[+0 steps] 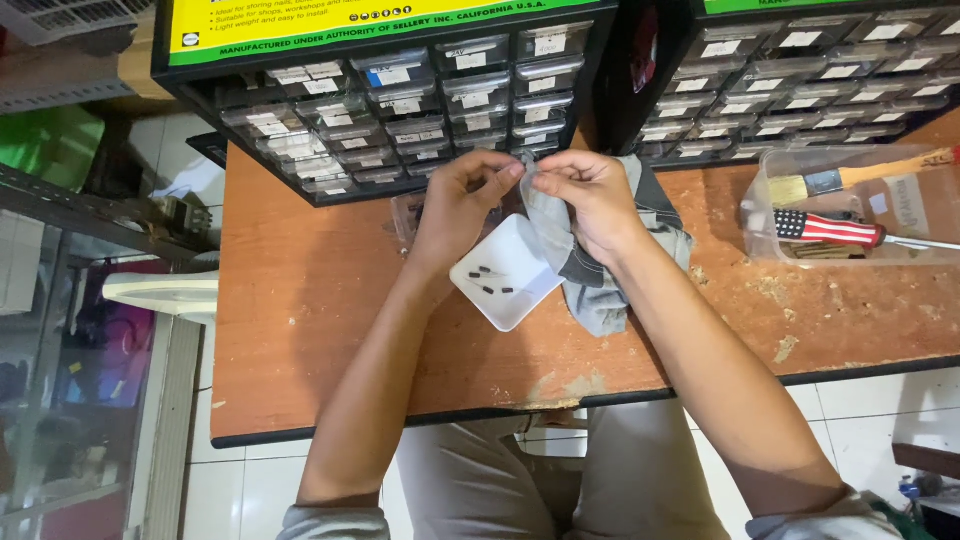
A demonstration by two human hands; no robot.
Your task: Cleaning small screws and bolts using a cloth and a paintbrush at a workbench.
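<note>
Both hands pinch a small clear bag (527, 178) above the white dish (508, 272): left hand (462, 205), right hand (590, 200); best kept over it.

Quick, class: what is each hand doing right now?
Left hand: fingers pinched shut on a small clear plastic bag.
Right hand: fingers pinched shut on the same bag.

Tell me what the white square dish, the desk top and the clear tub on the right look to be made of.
White square dish: likely glazed ceramic or plastic, smooth and evenly white. Desk top: wood-look laminate with dark edging, chipped pale in spots. Clear tub: translucent plastic; the tools inside show through.
</note>
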